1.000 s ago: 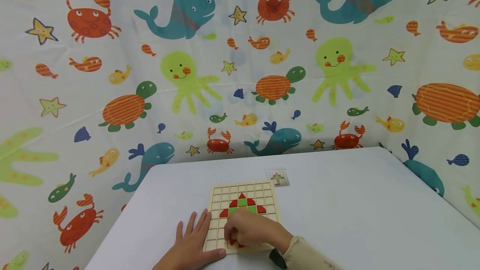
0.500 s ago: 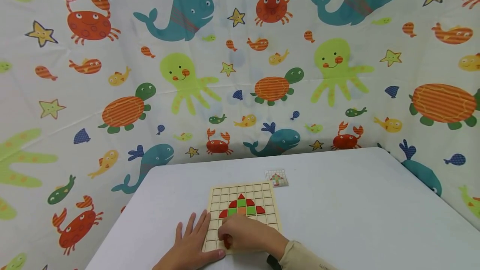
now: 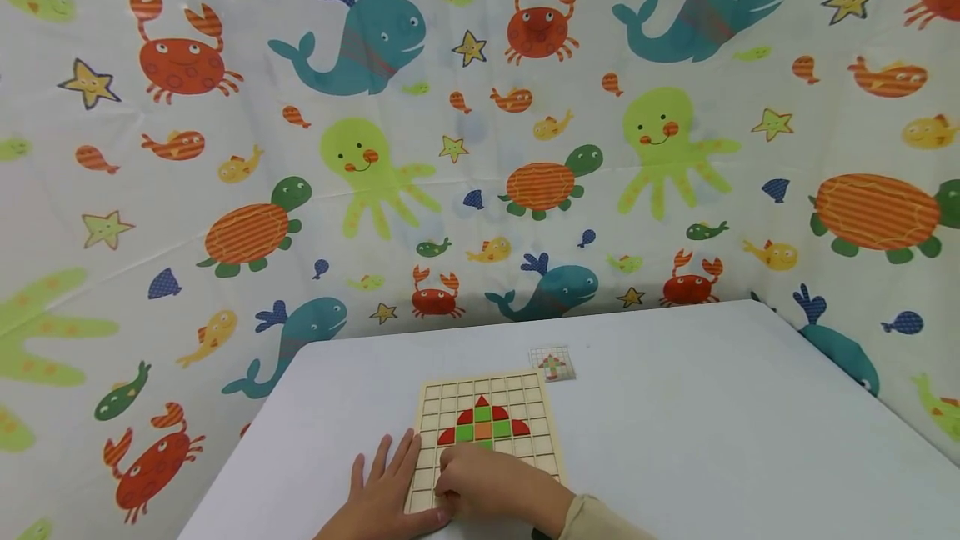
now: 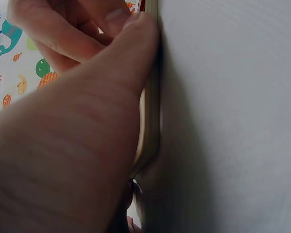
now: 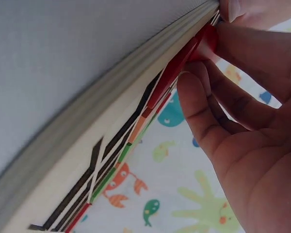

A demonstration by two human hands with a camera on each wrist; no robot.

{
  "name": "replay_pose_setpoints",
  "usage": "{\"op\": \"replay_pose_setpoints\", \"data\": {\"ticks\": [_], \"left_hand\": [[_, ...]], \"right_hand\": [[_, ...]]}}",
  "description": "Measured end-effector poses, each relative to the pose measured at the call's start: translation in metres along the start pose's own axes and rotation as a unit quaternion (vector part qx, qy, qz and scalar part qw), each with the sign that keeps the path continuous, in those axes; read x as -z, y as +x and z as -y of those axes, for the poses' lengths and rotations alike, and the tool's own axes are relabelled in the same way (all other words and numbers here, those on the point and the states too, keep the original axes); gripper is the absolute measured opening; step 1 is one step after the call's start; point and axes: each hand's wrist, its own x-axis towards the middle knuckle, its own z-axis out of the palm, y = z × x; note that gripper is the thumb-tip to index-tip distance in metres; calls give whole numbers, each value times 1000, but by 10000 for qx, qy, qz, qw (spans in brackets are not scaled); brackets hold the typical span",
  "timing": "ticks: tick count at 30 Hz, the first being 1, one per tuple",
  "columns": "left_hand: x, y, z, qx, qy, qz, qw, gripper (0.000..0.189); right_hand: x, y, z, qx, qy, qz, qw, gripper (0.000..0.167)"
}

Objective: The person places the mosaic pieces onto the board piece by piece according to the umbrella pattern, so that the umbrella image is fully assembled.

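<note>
A square wooden grid board (image 3: 430,411) lies on the white table, carrying red, green and orange flat pieces (image 3: 483,430) in a stepped pattern pointing away from me. My left hand (image 3: 382,490) rests at the board's left side with its fingers spread and its thumb along the near edge. Over the near part of the board, my right hand (image 3: 498,482) pinches a red piece (image 5: 207,42), seen tilted up from the board in the right wrist view. Another red piece (image 5: 172,73) lies in the board just beside it. My right hand hides the near squares in the head view.
Behind the board's far right corner lies a small card (image 3: 552,363) printed with a gridded, similar pattern. The white table (image 3: 697,423) stretches to the right. A sea-animal curtain (image 3: 465,107) hangs behind the table.
My right hand has shifted slightly left and toward me, showing more of the orange and green pieces. It now pinches a red piece near the left thumb. The left hand stays beside the board.
</note>
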Motion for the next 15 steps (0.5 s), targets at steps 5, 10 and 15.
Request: {"op": "replay_pose_setpoints", "data": {"ticks": [5,10,15], "left_hand": [[-1,-2,0,-6,-78,1,10000,132],[-2,-3,1,73,-55,-18,10000,134],[-3,-1,1,59,7,-66,10000,133]], "right_hand": [[-3,-1,6,-155,-308,-57,9994,5],[-5,-1,11,-586,-507,-29,9970,8],[-3,-3,13,-753,-637,-13,9951,10]]}}
